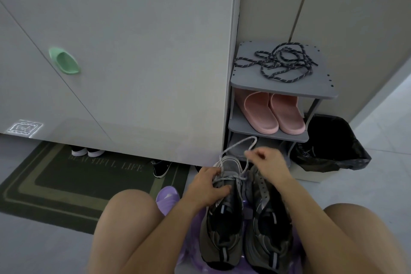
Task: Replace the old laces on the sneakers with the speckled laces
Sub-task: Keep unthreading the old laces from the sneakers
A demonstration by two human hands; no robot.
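Pinching the pale grey old lace between thumb and curled fingers, the right hand holds it up in a long loop that rises in front of the bottom shelf of the shoe rack. The left hand clasps the left sneaker over its laced upper, fingers curled across the crossings and thumb on the near side. That sneaker stands toe-first toward the rack, between the person's bare knees, touching the right sneaker beside it; the right sneaker's eyelets look bare, though the right forearm covers part of them. Both sneakers sit on something purple and plastic, well in front of the rack's base; I cannot tell what it is.

On the rack's middle shelf stands a pair of pink slippers, toes outward. On the rack's top shelf the speckled laces, dark with light flecks, lie in a loose tangle, well apart from both hands. Just right of the rack, touching its side, is a bin lined with a black bag. Left of the rack a tall pale cabinet carries a green handle; under its lower edge show a white-soled pair of shoes and a black shoe. Farther left of the rack, on the floor, lies a dark doormat with pale borders
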